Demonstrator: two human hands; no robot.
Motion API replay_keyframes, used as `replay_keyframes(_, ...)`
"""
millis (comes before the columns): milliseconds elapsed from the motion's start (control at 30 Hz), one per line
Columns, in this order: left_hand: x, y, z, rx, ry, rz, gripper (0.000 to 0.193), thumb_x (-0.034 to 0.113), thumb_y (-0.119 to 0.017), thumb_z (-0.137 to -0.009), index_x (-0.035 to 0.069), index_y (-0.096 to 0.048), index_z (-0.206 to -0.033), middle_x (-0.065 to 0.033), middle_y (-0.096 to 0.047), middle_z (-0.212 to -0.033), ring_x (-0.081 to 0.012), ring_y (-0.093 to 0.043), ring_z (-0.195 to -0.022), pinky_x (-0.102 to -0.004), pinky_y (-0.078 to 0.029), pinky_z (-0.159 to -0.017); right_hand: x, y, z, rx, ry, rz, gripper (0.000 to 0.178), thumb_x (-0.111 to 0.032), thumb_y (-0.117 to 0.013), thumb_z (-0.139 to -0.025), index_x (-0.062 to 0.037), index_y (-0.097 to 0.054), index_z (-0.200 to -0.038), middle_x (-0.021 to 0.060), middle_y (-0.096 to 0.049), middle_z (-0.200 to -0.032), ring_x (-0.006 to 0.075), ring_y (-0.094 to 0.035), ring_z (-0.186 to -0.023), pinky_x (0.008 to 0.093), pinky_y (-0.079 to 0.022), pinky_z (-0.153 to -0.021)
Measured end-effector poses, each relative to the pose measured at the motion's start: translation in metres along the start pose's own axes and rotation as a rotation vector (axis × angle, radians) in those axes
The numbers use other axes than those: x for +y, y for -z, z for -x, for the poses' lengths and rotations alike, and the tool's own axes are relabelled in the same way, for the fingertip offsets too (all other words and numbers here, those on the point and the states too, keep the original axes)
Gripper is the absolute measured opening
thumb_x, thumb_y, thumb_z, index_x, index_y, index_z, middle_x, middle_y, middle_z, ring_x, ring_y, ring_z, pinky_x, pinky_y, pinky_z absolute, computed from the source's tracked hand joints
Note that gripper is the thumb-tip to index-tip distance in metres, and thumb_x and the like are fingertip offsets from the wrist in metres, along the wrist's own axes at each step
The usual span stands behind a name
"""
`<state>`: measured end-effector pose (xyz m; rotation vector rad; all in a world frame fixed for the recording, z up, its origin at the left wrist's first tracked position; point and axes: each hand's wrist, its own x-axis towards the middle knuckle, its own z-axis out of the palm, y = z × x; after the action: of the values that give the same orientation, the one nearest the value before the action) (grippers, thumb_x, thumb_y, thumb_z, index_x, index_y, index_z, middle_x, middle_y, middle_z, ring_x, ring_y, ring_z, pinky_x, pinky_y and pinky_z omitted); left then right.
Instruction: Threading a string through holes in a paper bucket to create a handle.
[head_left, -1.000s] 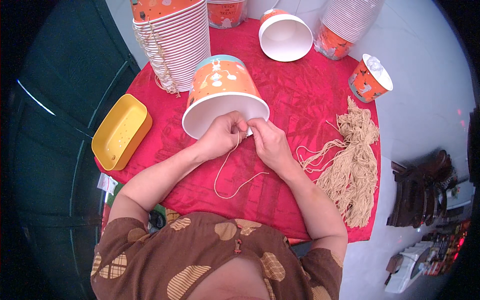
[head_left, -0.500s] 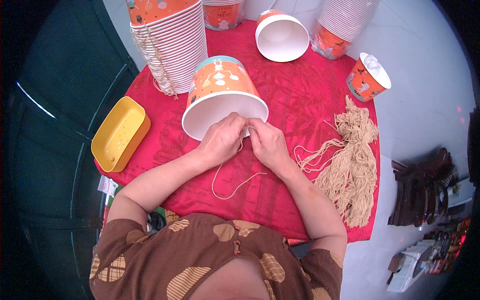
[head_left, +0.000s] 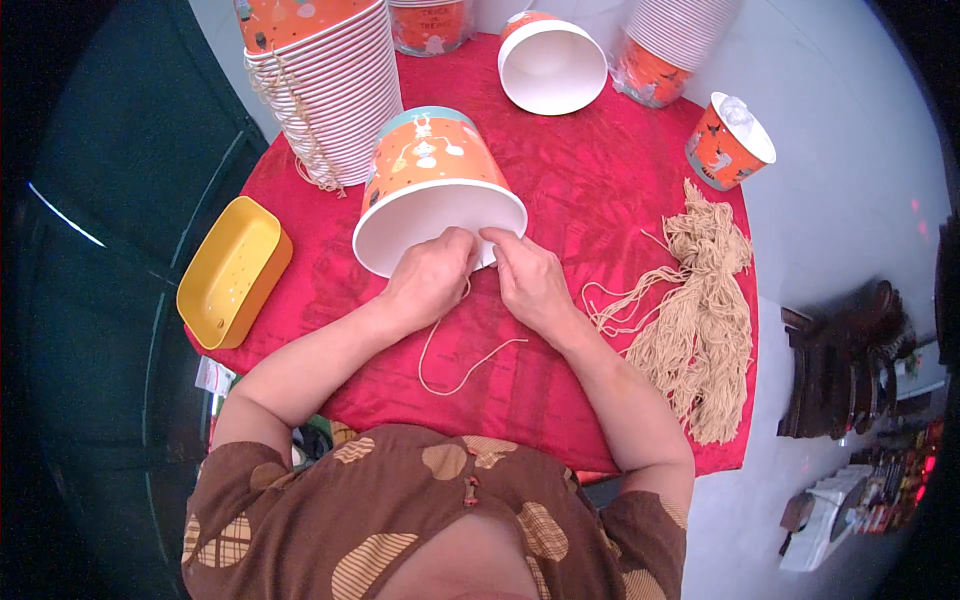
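An orange paper bucket (head_left: 430, 160) with a white rim lies on its side, its mouth toward me. At the near right part of that rim, both hands work close together. My left hand (head_left: 432, 280) is closed on a beige string (head_left: 422, 370), whose free tail curls down onto the red cloth. My right hand (head_left: 528, 285) is just beside it, thumb and forefinger bent into a pinch at the rim. What sits between those fingertips is too small to make out.
A tall stack of nested buckets (head_left: 335, 95) with strings hanging stands at the far left. A yellow tray (head_left: 235, 270) is at the left edge. On the right lie a beige string bundle (head_left: 700, 330) and a small orange cup (head_left: 730, 145). Another bucket (head_left: 552, 68) lies at the back.
My hands have drawn slightly apart at the fingertips, still at the rim. The whole view has shifted a little; the bucket keeps its place on the cloth.
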<state>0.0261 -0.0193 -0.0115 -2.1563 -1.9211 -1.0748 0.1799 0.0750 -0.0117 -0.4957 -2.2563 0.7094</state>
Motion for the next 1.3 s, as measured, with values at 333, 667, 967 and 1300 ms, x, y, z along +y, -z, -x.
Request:
replay_keyframes(333, -0.001, 0.000, -0.001, 0.031, -0.086, -0.016, 0.014, 0.001, -0.064, -0.083, 0.002, -0.052, -0.090, -0.0170, -0.062, -0.078, -0.0361, -0.064, -0.067, -0.0427, -0.051, -0.056, -0.002, 0.006, -0.004, -0.080, -0.021, -0.047, 0.022, 0.001, -0.054, -0.087, -0.0010, -0.060, -0.109, 0.0239, -0.064, -0.088, 0.0400, -0.065, -0.084, 0.0449, -0.052, -0.071)
replay_keyframes(667, 0.006, 0.008, -0.001, 0.032, -0.042, 0.049, 0.009, 0.007, -0.063, -0.085, 0.002, -0.055, -0.088, -0.0173, -0.064, -0.078, -0.0368, -0.064, -0.067, -0.0446, -0.051, -0.057, 0.001, 0.004, -0.002, -0.095, -0.042, -0.066, 0.010, -0.004, -0.059, -0.086, 0.0000, -0.059, -0.095, 0.0195, -0.064, -0.083, 0.0363, -0.065, -0.078, 0.0417, -0.052, -0.067)
replay_keyframes(967, 0.005, 0.022, -0.002, -0.039, 0.189, 0.235, 0.010, 0.007, -0.066, -0.085, 0.000, -0.059, -0.084, -0.0194, -0.064, -0.078, -0.0371, -0.066, -0.075, -0.0437, -0.051, -0.063, -0.002, 0.005, -0.002, -0.108, -0.024, -0.113, 0.010, -0.008, -0.062, -0.084, -0.0003, -0.057, -0.085, 0.0207, -0.061, -0.078, 0.0399, -0.062, -0.070, 0.0475, -0.049, -0.061)
replay_keyframes(1300, 0.008, 0.031, -0.009, -0.091, 0.379, 0.247, 0.008, 0.005, -0.061, -0.084, -0.003, -0.059, -0.083, -0.0226, -0.064, -0.078, -0.0408, -0.065, -0.079, -0.0454, -0.050, -0.067, -0.004, 0.008, -0.001, -0.151, 0.079, 0.019, 0.008, -0.003, -0.064, -0.081, 0.0017, -0.057, -0.081, 0.0172, -0.057, -0.079, 0.0330, -0.062, -0.067, 0.0418, -0.049, -0.059)
